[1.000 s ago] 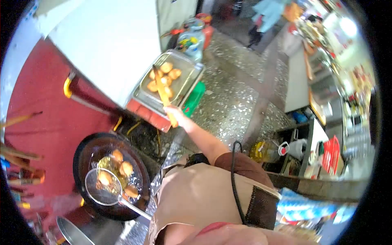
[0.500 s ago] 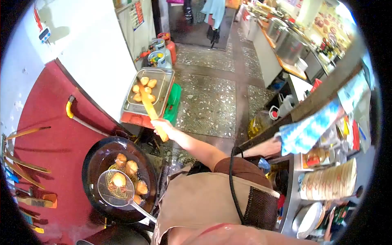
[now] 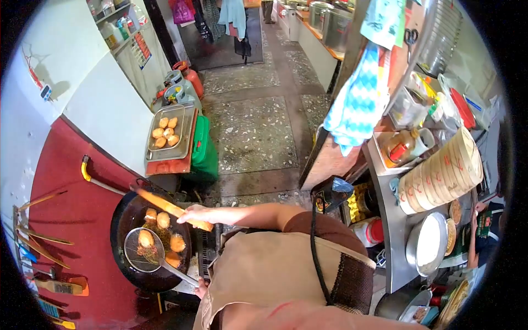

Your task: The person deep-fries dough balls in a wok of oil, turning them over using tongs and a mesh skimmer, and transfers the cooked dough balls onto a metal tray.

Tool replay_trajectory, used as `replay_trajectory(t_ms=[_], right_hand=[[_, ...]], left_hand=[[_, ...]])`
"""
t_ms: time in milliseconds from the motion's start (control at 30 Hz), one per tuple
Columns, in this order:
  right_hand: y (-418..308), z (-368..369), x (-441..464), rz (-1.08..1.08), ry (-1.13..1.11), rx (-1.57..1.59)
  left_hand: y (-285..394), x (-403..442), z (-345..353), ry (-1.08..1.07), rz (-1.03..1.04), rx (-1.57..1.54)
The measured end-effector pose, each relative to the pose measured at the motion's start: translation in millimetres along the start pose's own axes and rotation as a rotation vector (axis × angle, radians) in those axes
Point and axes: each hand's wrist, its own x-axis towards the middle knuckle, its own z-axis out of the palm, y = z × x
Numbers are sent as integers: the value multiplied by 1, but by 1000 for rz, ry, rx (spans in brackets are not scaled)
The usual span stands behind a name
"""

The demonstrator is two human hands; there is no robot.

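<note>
A dark wok (image 3: 118,258) with oil holds several golden-brown fried pieces (image 3: 163,220). My left hand (image 3: 202,287), low beside the wok and partly hidden by the apron, is closed on the handle of a round wire strainer (image 3: 135,254). One fried piece (image 3: 146,238) and some dark bits lie in the strainer. Above the wok's upper right edge, my right hand (image 3: 193,214) grips a long flat wooden tool (image 3: 162,204), whose dark tip points up and left. More fried pieces (image 3: 159,132) sit on a metal tray (image 3: 188,127) farther up.
A green bin (image 3: 203,151) stands beside the tray, with gas cylinders (image 3: 190,80) behind it. At right, a metal counter (image 3: 393,236) bears stacked steamer baskets (image 3: 440,173) and a bowl (image 3: 429,242). A blue-and-white cloth (image 3: 355,107) hangs nearby. A person (image 3: 487,231) is at far right.
My right hand has brought the wooden tool from over the tray to the wok. The strainer stays in the wok, and the view has turned toward the right side of the room.
</note>
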Motion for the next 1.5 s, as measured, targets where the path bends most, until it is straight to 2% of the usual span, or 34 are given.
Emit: replay_trajectory(t_ms=[133,200,267,300,367,400,533,700,800,933,1000,1067,1100,1167,1200,1267,1333,1400,1500], right_hand=[[4,14,-30,-10,-95,-18],[14,19,-27,-1,-94,-59],[24,23,-26,-75,-81,-127],[19,22,-34,-52,-130,-142],[25,27,-38,-72,-89,-132],[29,30,-40,-96,-48,-121],[33,27,-52,-105,-156,-92],[38,21,-55,-93,-128,-100],[30,18,-61,-42,-163,-115],[21,20,-63,-12,-130,-135],[28,20,-51,3,-143,-114],[11,18,-61,8,-202,4],[14,16,-53,37,-160,-55],[23,6,-36,74,-160,-11],[13,2,-37,102,-103,-8],[10,-16,-25,163,-109,71],[3,-38,-21,189,-97,151],[7,-60,-4,238,-54,140],[-2,-78,7,180,-58,52]], left_hand=[[8,-3,6,-56,38,-49],[43,-37,14,-88,111,45],[71,-58,22,-93,-31,38],[73,-64,26,-70,-29,-48],[81,-77,29,-97,-47,-119],[82,-80,28,-124,-62,-189],[73,-77,26,-168,-14,-104],[65,-83,25,-233,61,-167],[64,-87,28,-232,-13,-213],[54,-93,29,-167,45,-208],[68,-114,33,-231,52,-223],[52,-110,35,-168,22,-282],[70,-133,42,-155,12,-299],[62,-132,47,-53,10,-305],[60,-131,45,-92,0,-300],[81,-149,49,-9,-2,-250],[71,-143,47,36,5,-173],[74,-143,51,126,-49,-171],[76,-137,50,151,-67,-189]])
